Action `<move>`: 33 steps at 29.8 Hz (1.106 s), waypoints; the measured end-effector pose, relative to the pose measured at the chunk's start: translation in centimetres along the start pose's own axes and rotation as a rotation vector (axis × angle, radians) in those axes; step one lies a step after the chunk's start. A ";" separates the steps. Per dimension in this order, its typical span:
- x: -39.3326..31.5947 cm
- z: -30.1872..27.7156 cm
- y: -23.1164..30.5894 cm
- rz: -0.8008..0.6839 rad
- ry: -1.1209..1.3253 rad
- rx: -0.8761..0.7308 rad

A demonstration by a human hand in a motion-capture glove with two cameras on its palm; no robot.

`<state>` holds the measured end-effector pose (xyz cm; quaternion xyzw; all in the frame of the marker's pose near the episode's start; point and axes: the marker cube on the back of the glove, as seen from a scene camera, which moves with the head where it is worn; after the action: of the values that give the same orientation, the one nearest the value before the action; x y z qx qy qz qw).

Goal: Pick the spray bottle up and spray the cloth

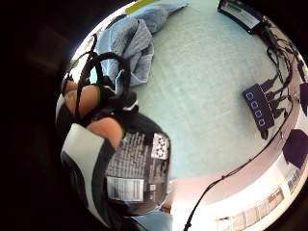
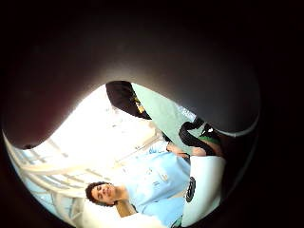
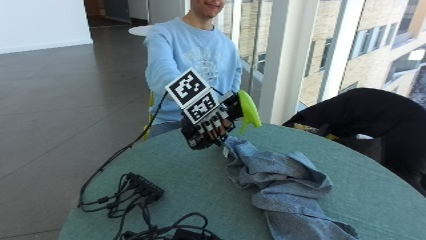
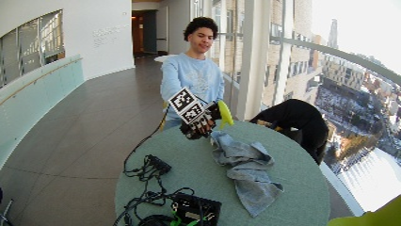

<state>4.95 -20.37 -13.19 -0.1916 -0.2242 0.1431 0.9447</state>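
gloved right hand (image 3: 208,127) raised, fingers curled

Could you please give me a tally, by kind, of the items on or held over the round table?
Spray bottle, gripped in the gloved right hand: 1
Blue cloth lying crumpled on the table: 1
Black cable hub: 1
Black box with a green label: 1
Total: 4

Bottle (image 1: 137,173) glossy black plastic with printed paper-look label and glossy yellow-green trigger (image 3: 249,111); beside it, cloth (image 3: 283,187) soft matt woven blue-grey; table (image 3: 193,175) matt teal, finely textured.
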 end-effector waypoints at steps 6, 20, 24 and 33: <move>-0.2 0.5 -0.5 0.009 0.013 -0.013; -0.2 0.5 -0.3 0.020 0.033 -0.015; -0.1 0.5 -0.2 0.020 0.033 -0.012; -0.3 0.3 -0.1 0.019 0.046 -0.011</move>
<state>4.56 -20.48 -13.00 -0.2023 -0.2017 0.1462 0.9471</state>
